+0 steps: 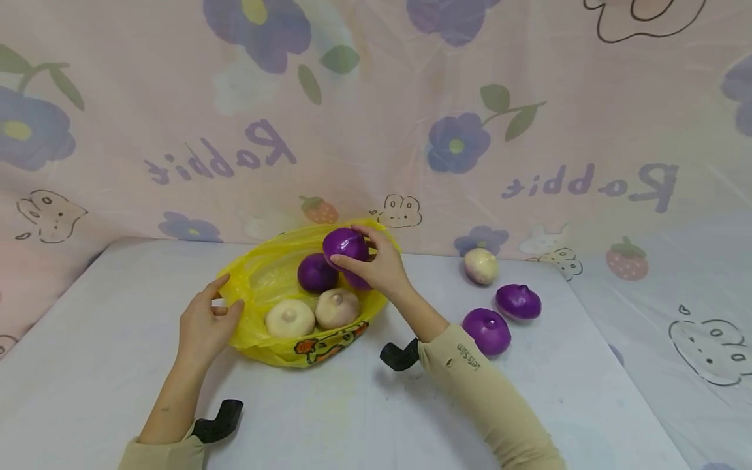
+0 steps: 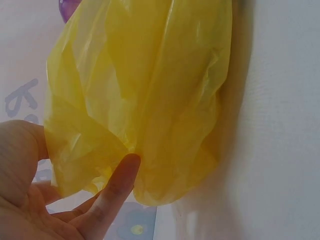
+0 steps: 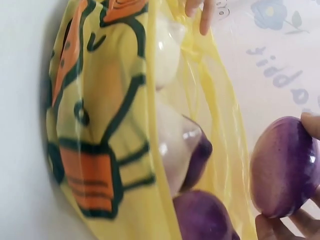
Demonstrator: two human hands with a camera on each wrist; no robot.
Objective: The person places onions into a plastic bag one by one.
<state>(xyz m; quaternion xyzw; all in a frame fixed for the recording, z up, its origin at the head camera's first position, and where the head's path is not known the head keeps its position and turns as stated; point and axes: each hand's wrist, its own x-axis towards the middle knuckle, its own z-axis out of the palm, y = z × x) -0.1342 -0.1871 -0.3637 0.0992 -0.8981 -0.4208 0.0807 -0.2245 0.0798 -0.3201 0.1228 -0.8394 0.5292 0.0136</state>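
My right hand grips a glossy purple onion over the mouth of a yellow plastic bag. In the right wrist view, fingertips and thumb hold this purple onion near its ends. My left hand holds the bag's left rim; the left wrist view shows a finger against the outside of the yellow plastic. Inside the bag lie a white onion, a pinkish-white onion and a dark purple onion. Another purple onion is partly hidden below the held one.
Right of the bag, a white onion and two purple onions, one farther back and one nearer, lie on the white table. A printed cloth hangs behind the table. Black mounts sit at both wrists.
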